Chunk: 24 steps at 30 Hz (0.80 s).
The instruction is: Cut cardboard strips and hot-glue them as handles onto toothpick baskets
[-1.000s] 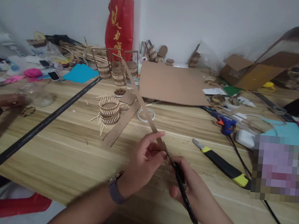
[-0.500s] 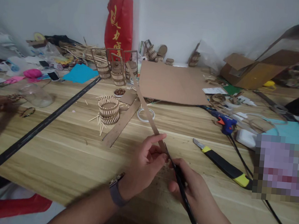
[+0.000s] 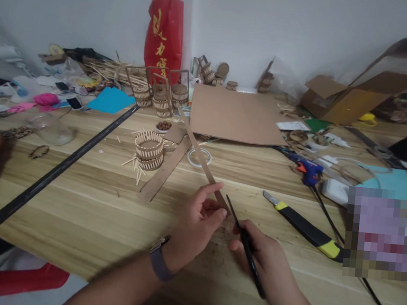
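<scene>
Table [image 3: 86, 227] Crowded With Craftwork

A brown cardboard sheet [image 3: 235, 115] lies toward the rear of the wooden surface. To its right, an opened cardboard box [image 3: 350, 106] sits with its flaps spread; behind the sheet at left, a red bag [image 3: 164, 30] with gold characters stands upright. A long black band [image 3: 60, 166] runs diagonally over the wood, left of the sheet.

In front of the sheet, the left hand [image 3: 199, 228], a watch [image 3: 162, 264] on its wrist, pinches the near end of a narrow cardboard strip [image 3: 204, 163] between thumb and fingers. The strip reaches away past the sheet's near left corner. The right hand [image 3: 264, 252], also in front of the sheet, is closed around black scissors [image 3: 251, 261] whose blade points toward it, just beside the pinched end; whether blade and strip touch cannot be told.

Before the sheet's right side lies a black-and-yellow utility knife [image 3: 305, 230], its blade out. Left of the sheet and nearer the viewer, a round slatted basket [image 3: 148, 150] stands amid loose sticks [image 3: 138, 177]. A blue glue gun [image 3: 309, 170] lies off the sheet's near right corner, while a white ring [image 3: 210, 159] rests just before its near left corner. Just left of the sheet sits a small bowl [image 3: 160, 130] of round brown pieces [image 3: 163, 125].
</scene>
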{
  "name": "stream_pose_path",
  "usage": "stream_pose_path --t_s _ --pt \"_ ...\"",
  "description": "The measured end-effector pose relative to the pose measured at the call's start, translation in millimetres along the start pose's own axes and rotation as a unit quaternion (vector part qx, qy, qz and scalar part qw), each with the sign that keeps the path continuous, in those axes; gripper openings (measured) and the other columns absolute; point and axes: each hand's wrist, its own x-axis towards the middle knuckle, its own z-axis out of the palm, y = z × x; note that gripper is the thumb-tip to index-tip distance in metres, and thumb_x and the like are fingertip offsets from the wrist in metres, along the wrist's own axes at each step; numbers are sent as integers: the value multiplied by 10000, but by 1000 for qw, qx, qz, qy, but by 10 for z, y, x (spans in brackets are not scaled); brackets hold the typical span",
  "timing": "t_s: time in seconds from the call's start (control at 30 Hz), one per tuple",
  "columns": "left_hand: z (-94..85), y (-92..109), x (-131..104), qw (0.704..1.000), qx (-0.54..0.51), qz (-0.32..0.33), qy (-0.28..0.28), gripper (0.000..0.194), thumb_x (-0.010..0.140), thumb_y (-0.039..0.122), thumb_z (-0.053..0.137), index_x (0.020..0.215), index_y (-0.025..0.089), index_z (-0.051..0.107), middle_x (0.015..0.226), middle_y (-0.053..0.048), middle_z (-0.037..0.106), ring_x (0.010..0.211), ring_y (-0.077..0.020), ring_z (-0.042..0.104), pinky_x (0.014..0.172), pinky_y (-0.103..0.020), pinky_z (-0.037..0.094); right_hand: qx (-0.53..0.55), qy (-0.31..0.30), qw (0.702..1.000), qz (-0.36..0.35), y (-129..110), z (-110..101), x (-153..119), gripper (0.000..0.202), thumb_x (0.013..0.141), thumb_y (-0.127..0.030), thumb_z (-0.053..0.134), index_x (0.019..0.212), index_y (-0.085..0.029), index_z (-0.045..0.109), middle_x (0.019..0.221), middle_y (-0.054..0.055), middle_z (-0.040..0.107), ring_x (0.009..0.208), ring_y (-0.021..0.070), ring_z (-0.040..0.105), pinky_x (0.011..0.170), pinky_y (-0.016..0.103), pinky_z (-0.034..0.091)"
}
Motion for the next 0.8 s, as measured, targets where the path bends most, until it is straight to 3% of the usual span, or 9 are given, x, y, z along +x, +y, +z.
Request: stream_pose_path --t_s 0.13,0.23,0.33,0.47,0.53,0.6,0.7,0.8 --pt "-11 -27 4 997 55 37 33 493 862 228 677 1345 205 583 859 -3 618 793 -137 604 756 -269 511 -92 51 993 52 93 -99 97 422 878 -666 537 915 -261 651 643 42 735 548 268 708 490 327 487" --pt "-7 -30 -5 995 77 49 29 399 906 258 633 1301 209 604 840 1 578 744 -131 563 696 -257 477 -139 51 988 35 236 -104 155 411 877 -524 545 1128 -227 679 907 103 809 757 314 774 605 381 560" --pt "17 -19 -5 996 59 60 -8 221 926 302 623 1119 196 643 868 -19 612 736 -129 537 694 -257 449 -139 49 989 -11 304 -74 179 434 899 -455 501 1206 -205 678 1107 140 785 926 328 765 773 456 593" --pt "77 2 -7 996 -9 21 -87 139 912 293 610 838 184 566 905 -48 674 704 -113 514 687 -249 433 -72 111 990 -45 266 -120 168 417 925 -554 521 1105 -239 726 1109 142 768 1047 346 714 939 533 544" --pt "106 -2 -35 993 -6 -27 -118 100 875 207 595 798 188 535 810 -14 644 661 -101 485 661 -232 415 30 117 992 -20 249 -172 155 476 917 -637 539 1136 -255 720 1010 122 769 965 325 722 891 504 561" --pt "119 -17 -88 985 20 -79 -155 103 835 124 567 779 192 515 737 18 607 634 -92 471 640 -217 400 160 75 984 22 248 -207 139 524 907 -685 549 1155 -251 705 808 79 716 732 267 698 702 422 577" --pt "84 -33 -190 961 93 -134 -222 122 810 86 556 813 202 519 734 30 621 648 -102 524 638 -217 421 279 27 958 60 253 -214 109 465 899 -679 579 1001 -241 697 606 1 550 517 184 533 492 321 475" --pt "-44 28 -231 934 269 -45 -229 149 815 104 598 917 211 611 828 -4 691 749 -157 616 683 -261 456 279 38 959 46 228 -225 95 444 878 -690 602 882 -252 675 585 -9 521 515 170 500 474 293 460"
